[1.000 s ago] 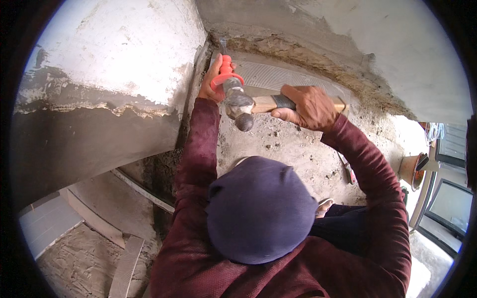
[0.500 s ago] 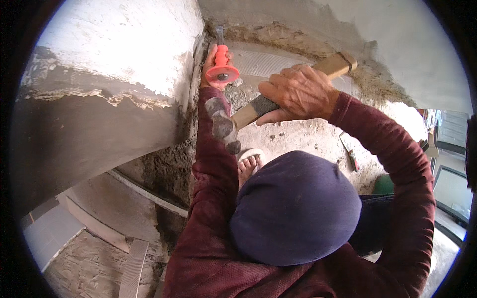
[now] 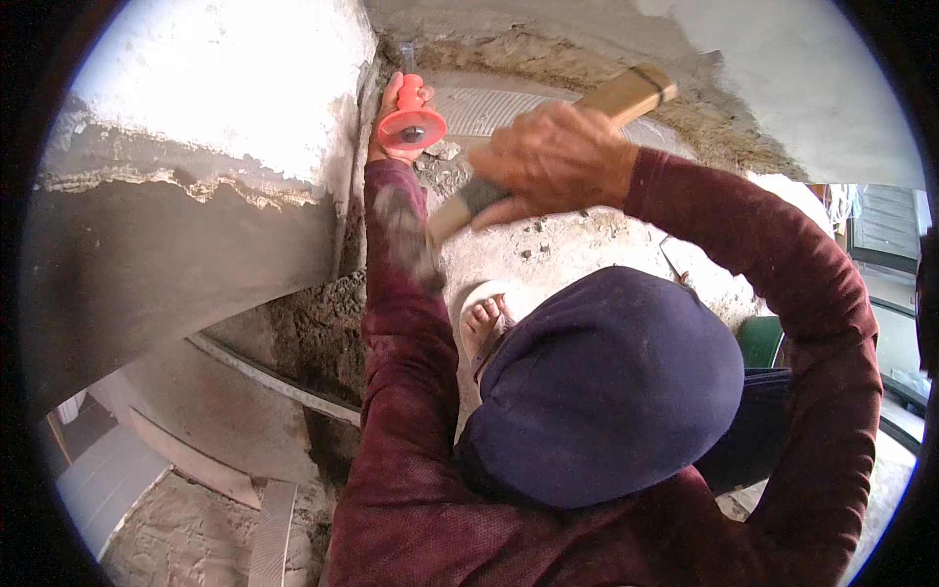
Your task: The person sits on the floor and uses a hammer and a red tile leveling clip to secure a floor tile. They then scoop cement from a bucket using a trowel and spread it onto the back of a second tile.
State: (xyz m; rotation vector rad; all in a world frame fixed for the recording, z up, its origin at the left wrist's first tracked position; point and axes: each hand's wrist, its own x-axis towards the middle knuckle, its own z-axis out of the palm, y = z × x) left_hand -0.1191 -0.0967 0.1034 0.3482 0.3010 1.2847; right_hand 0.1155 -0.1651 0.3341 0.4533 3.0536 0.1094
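My left hand [image 3: 383, 110] is closed round a chisel [image 3: 411, 94] with an orange-red grip and a round hand guard. Its steel struck end shows in the middle of the guard. The blade points away from me into the corner where two walls meet, and I cannot tell whether it touches. In my right hand [image 3: 558, 161], closed round its wooden handle, is a hammer [image 3: 409, 235] with a dark wrapped band near the fingers. The hammer head, smeared by motion, hangs above my left forearm, nearer to me than the chisel's guard.
A white, partly plastered wall [image 3: 196, 88] stands close on the left. Ridged, combed mortar [image 3: 484, 110] and rubble [image 3: 445, 161] lie by the far wall base. My dark-blue-covered knee [image 3: 606, 391] and sandalled foot [image 3: 483, 318] are in front. A green container [image 3: 759, 340] stands right.
The whole view has shifted slightly, so the hands and chisel appear farther left and up. The hammer head has turned sharp to blurred. Both hands keep their hold.
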